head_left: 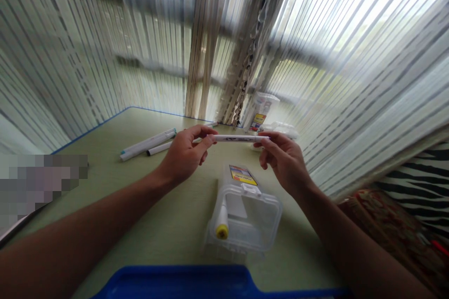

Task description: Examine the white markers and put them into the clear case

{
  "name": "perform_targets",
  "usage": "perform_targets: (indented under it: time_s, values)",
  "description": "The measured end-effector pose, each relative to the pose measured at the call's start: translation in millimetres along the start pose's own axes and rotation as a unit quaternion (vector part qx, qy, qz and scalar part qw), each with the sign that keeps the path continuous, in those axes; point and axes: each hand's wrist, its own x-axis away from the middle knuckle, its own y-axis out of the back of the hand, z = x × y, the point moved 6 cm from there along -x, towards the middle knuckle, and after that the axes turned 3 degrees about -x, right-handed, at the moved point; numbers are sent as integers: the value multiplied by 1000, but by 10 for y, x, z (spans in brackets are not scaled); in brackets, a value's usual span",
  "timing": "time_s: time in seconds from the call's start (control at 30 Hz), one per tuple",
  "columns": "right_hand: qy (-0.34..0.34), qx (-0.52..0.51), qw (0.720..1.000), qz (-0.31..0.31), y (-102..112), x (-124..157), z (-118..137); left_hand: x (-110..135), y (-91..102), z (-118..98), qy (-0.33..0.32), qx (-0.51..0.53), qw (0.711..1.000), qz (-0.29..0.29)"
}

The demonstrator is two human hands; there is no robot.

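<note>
A white marker (240, 138) with dark print lies level between my two hands, above the table. My left hand (187, 152) pinches its left end between thumb and fingers. At the other end, my right hand (282, 156) grips it the same way. Below stands a clear plastic case (252, 215), its open end towards me, with a yellow-label sticker on top. Inside it, on the left, lies a white marker with a yellow end (221, 226). Several more white markers (149, 144) lie on the table beyond my left hand, some partly hidden by it.
The pale green table (136, 210) has a blue edge, with a blue raised piece (182, 280) nearest me. Behind my right hand stands another clear container (261, 112) with a yellow label. String curtains (157, 56) hang at the back. Patterned fabric (386, 224) is at the right.
</note>
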Motion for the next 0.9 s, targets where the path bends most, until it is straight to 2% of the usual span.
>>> perform_targets:
  time_s: [0.2, 0.37, 0.57, 0.7, 0.9]
  values:
    - [-18, 28, 999, 4, -22, 1, -46, 25, 3, -37, -7, 9, 1000, -9]
    - [-23, 39, 999, 1, -10, -8, -108, 56, 31, -148, -32, 28, 999, -34]
    - [-75, -50, 996, 22, -23, -21, -165, 134, -9, -323, -49, 63, 997, -23]
    - [-87, -90, 991, 41, -64, -5, -127, 179, -58, -401, -52, 81, 995, 1]
    - [-97, -111, 987, 63, -133, 43, -91, 162, -77, -344, -66, 47, 996, 24]
